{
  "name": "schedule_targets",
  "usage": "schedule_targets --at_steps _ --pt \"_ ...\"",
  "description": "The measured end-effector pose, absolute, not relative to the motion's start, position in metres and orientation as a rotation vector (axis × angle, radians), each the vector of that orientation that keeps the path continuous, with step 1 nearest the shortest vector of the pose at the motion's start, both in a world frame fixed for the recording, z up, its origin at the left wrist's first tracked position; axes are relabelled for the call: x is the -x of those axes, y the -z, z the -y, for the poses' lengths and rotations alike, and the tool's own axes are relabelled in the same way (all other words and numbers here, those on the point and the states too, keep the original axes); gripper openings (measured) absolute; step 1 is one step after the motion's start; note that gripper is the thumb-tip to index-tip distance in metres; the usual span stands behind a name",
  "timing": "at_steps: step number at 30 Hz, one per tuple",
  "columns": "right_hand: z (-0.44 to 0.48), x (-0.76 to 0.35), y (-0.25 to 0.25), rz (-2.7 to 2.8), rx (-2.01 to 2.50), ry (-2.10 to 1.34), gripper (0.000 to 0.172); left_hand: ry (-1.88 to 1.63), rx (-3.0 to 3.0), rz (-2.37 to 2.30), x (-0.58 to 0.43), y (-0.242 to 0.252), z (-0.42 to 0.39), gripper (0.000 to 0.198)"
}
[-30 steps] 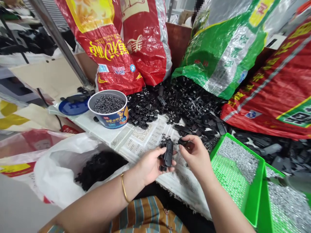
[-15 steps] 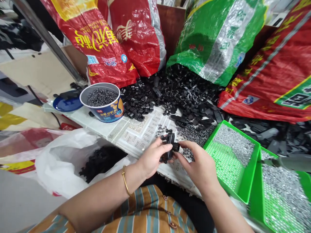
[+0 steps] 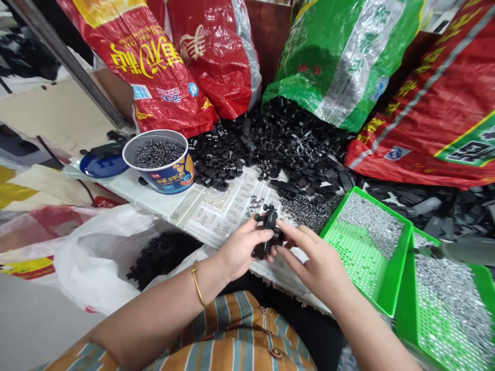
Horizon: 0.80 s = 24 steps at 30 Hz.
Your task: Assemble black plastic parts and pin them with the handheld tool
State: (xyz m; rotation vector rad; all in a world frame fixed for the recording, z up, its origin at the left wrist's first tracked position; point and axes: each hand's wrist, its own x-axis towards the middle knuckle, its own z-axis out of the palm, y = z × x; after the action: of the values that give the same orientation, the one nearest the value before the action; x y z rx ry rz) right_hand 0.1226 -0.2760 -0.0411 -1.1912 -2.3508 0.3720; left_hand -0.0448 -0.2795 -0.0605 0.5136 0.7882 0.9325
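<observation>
A black plastic assembly [image 3: 269, 220] with knobs and a short round tube is held above the table's front edge. My left hand [image 3: 244, 249] is closed around its left side, thumb across the front. From the right, my right hand [image 3: 309, 252] has its fingers on the tube and the side of the same part. The fingertips behind the part are partly hidden. Just beyond the hands, small dark pieces [image 3: 309, 212] lie scattered on the patterned tabletop [image 3: 211, 219].
Black plastic parts [image 3: 286, 144] are heaped below red and green sacks [image 3: 328, 77]. A tub [image 3: 162, 172] of small dark pieces stands left. Green perforated trays [image 3: 363, 265] with silvery bits sit right, a grey tool [image 3: 464, 252] over one. A white bag [image 3: 104, 257] of black parts hangs front left.
My right index finger has moved up from the tube onto the side of the black assembly. My left hand keeps its hold, and the view has shifted slightly.
</observation>
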Motion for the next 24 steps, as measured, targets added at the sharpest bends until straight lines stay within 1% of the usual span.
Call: schedule_targets --at_steps 1,4,7,10,13,15,17,20,24 --pt "0.274 -0.125 0.041 2.406 1.150 -0.367 0.038 -0.923 -0.491 -0.789 0.045 0.060 0.279 0.020" --pt "0.268 -0.132 0.044 2.474 1.111 -0.247 0.034 -0.909 -0.488 -0.802 0.045 0.059 0.279 0.024" --pt "0.267 -0.132 0.048 2.448 1.132 -0.124 0.029 -0.933 -0.536 -0.808 0.044 0.059 0.279 0.027" --pt "0.269 -0.127 0.050 2.396 1.203 -0.072 0.027 -0.966 -0.621 -0.848 0.043 0.061 0.280 0.032" --pt "0.272 -0.122 0.051 2.302 1.317 -0.165 0.027 -0.999 -0.738 -0.881 0.044 0.062 0.281 0.037" --pt "0.274 -0.120 0.052 2.219 1.410 -0.266 0.025 -0.990 -0.805 -0.888 0.044 0.062 0.282 0.041" --pt "0.275 -0.119 0.051 2.192 1.475 -0.293 0.023 -0.966 -0.828 -0.900 0.044 0.062 0.282 0.044" --pt "0.276 -0.119 0.049 2.271 1.458 -0.183 0.026 -0.929 -0.775 -0.925 0.044 0.062 0.281 0.045" --pt "0.271 -0.125 0.045 2.416 1.290 -0.146 0.040 -0.893 -0.605 -0.856 0.045 0.062 0.278 0.032"
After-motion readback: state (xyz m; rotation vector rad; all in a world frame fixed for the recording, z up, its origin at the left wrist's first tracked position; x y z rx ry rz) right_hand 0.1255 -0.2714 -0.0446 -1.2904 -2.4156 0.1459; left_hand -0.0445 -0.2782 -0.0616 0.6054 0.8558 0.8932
